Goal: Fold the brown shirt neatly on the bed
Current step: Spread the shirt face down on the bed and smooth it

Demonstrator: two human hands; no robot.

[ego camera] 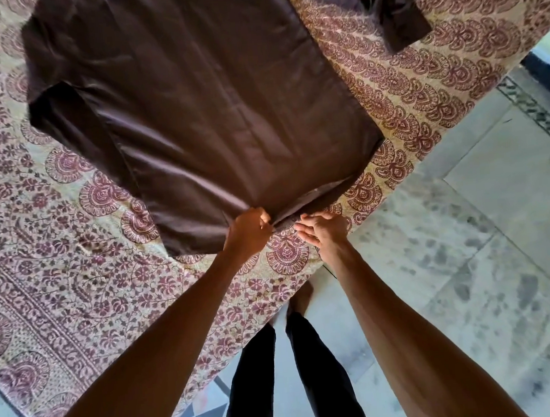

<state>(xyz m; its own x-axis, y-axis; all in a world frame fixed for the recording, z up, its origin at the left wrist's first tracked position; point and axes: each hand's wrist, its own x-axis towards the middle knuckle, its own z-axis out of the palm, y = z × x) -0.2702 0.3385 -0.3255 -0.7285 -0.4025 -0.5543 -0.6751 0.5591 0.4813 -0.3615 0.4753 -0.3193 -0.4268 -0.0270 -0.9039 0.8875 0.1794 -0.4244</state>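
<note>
The brown shirt lies spread flat on the bed, which is covered with a patterned maroon and cream sheet. One sleeve stretches out at the top right; the other sleeve is folded in along the left side. My left hand pinches the shirt's bottom hem near its middle, fingers closed on the cloth. My right hand hovers just right of it at the hem, fingers apart, touching or almost touching the fabric edge.
The bed's edge runs diagonally from lower left to upper right. A pale marble floor lies to the right, with a dark patterned border strip. My legs in black trousers stand against the bed edge.
</note>
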